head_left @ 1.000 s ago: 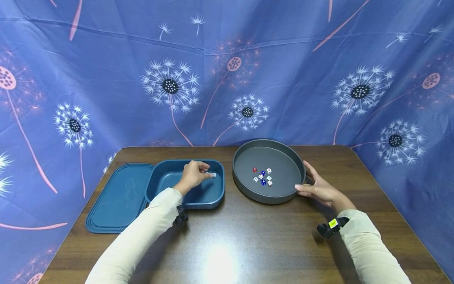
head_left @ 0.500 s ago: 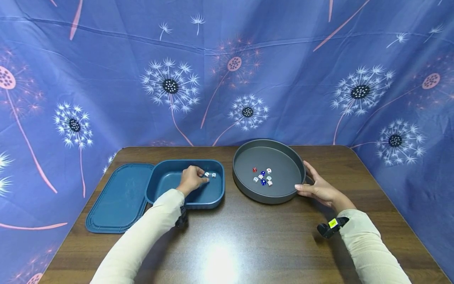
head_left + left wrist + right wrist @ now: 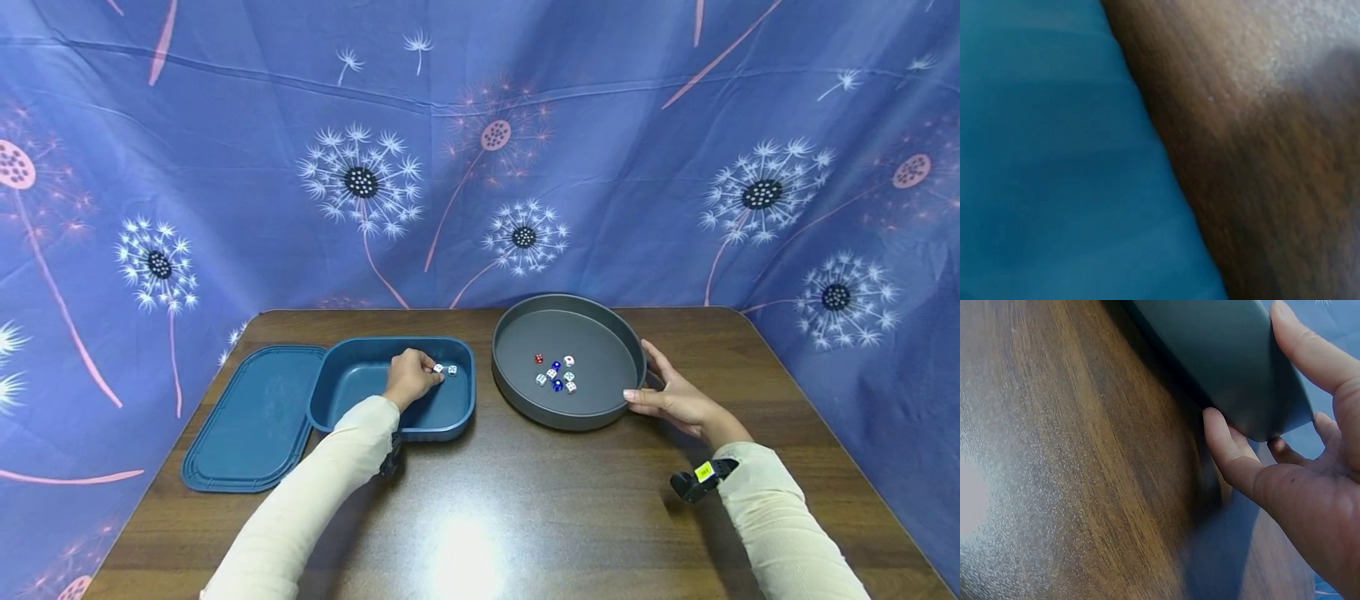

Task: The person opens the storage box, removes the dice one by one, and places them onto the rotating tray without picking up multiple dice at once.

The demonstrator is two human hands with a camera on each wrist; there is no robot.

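Inside the blue rectangular container (image 3: 330, 408), my left hand (image 3: 408, 379) has its fingers curled, with thumb and fingertips at a white die (image 3: 438, 367). A second white die (image 3: 452, 371) lies just to the right of it. My right hand (image 3: 678, 404) grips the right side of a round dark grey pan (image 3: 517, 329), thumb at the near rim and fingers spread round the outer wall. In the right wrist view, the hand (image 3: 1310, 450) holds the pan's wall (image 3: 1229, 356). The left wrist view shows only the container's blue wall (image 3: 1066, 175) and table, no hand.
Several white dice (image 3: 569, 361), blue dice (image 3: 557, 385) and one red die (image 3: 538, 359) lie in the pan. A flat blue lid (image 3: 255, 417) lies left of the container. The wooden table (image 3: 585, 500) meets a patterned blue cloth (image 3: 600, 167) behind.
My left hand has lowered and drawn slightly left, then shifted a little right, to the white die. Two white dice show in the container, where one showed before. The right hand stays still.
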